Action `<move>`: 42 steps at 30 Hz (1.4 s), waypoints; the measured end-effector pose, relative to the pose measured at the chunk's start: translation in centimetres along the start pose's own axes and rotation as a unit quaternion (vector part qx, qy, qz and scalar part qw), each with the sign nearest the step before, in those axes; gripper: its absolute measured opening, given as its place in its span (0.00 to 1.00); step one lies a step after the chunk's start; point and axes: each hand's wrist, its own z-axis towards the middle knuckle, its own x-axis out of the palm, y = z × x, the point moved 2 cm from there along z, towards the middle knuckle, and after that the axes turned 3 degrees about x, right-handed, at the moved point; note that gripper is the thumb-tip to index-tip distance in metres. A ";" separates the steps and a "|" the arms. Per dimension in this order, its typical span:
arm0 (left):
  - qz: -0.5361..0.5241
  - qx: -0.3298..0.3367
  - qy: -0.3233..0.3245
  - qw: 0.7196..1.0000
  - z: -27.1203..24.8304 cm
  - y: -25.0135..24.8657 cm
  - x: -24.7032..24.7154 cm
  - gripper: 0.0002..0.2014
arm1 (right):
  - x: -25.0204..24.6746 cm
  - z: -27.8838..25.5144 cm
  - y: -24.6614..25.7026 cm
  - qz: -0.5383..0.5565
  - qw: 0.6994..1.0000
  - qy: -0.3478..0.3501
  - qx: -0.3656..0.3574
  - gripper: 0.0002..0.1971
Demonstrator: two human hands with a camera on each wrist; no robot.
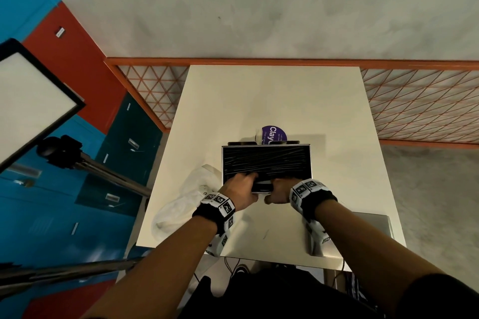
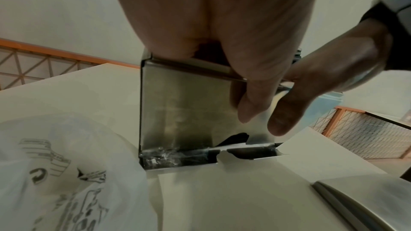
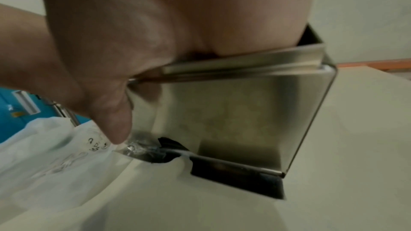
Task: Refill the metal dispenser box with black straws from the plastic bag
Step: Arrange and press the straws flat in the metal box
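The open-topped metal dispenser box (image 1: 311, 160) stands mid-table, filled with black straws (image 1: 267, 160). My left hand (image 1: 241, 185) and right hand (image 1: 278, 189) hook over its near rim side by side. Their fingers lie inside on the straws and the thumbs run down the outer front wall. The left wrist view shows the steel front wall (image 2: 184, 108), my left thumb (image 2: 249, 104) on it and the right thumb (image 2: 286, 115) beside it. Straw ends (image 3: 169, 142) show at the bottom slot of the box (image 3: 240, 111). The crumpled plastic bag (image 1: 186, 202) lies left of the box.
A flat metal lid (image 1: 373, 233) lies at the table's near right corner. A purple-labelled tub (image 1: 274, 134) stands just behind the box. A tripod (image 1: 103, 171) and blue lockers are off the table's left edge; an orange mesh rail (image 1: 414, 111) runs behind.
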 end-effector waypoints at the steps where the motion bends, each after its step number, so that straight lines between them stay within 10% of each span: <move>1: 0.000 0.001 -0.001 1.000 0.1 0.0 0.0 0.26 | 0.0 0.1 0.0 -0.003 1.000 0.001 0.002 0.27; 26: 0.103 0.017 0.077 0.992 3.9 -0.8 -3.2 0.22 | -6.6 0.2 -0.5 -0.122 0.982 -0.079 -0.119 0.20; 36: -0.003 0.047 0.067 0.997 4.2 -1.2 -3.9 0.24 | -8.7 -1.1 -5.0 0.129 0.983 -0.086 -0.102 0.16; 42: -0.011 0.059 0.042 0.997 5.3 -2.5 -4.6 0.24 | -8.3 -2.0 -5.9 0.477 0.859 -0.182 -0.038 0.18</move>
